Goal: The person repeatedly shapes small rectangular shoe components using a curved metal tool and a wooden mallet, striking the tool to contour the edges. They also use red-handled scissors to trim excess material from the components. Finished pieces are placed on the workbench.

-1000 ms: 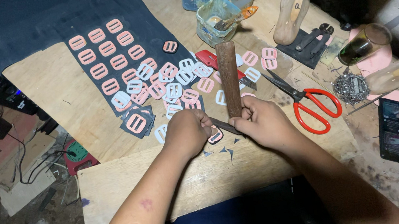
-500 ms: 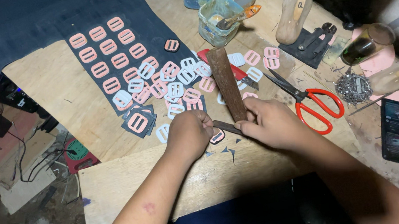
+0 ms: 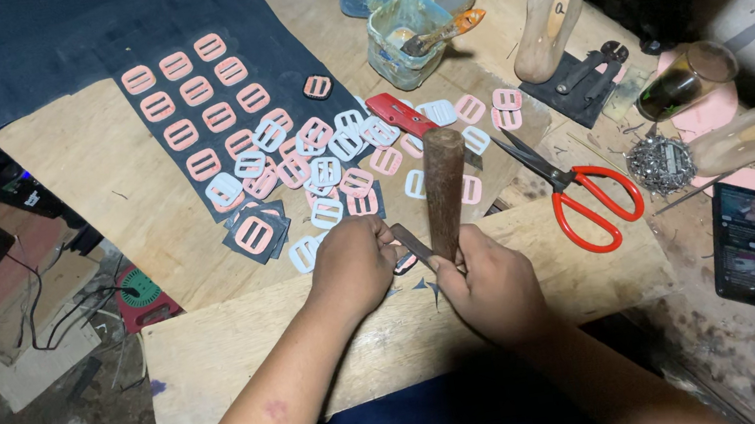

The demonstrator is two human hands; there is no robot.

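Two hands: both at work at the near edge of the table (image 3: 221, 362), meeting over one small piece.
Left hand (image 3: 354, 266): closed, fingers curled down, pinning a small buckle-shaped cut-out (image 3: 404, 263) to the wooden board; only a sliver of the piece shows.
Right hand (image 3: 490, 277): wrapped shut around the lower end of a brown wooden handle (image 3: 445, 191), which stands nearly upright; a thin metal blade (image 3: 414, 244) slants from under this hand toward the piece, at 10 o'clock from the knuckles.
Change, handle: half a second back it leaned toward 11 o'clock; now it points closer to 12, so the tool is being rocked or re-seated on the work, in my judgement.
Change, hands: both sit in almost the same spot as a second ago; the grip is unaltered.
Unchanged: pink and pale cut-outs (image 3: 320, 151) spread at 12 o'clock on dark sheet (image 3: 58, 40); red-handled scissors (image 3: 582, 193) at 2 o'clock; glue pot with brush (image 3: 406, 31) beyond.
Offcuts: small dark slivers (image 3: 422, 286) lie between the hands.
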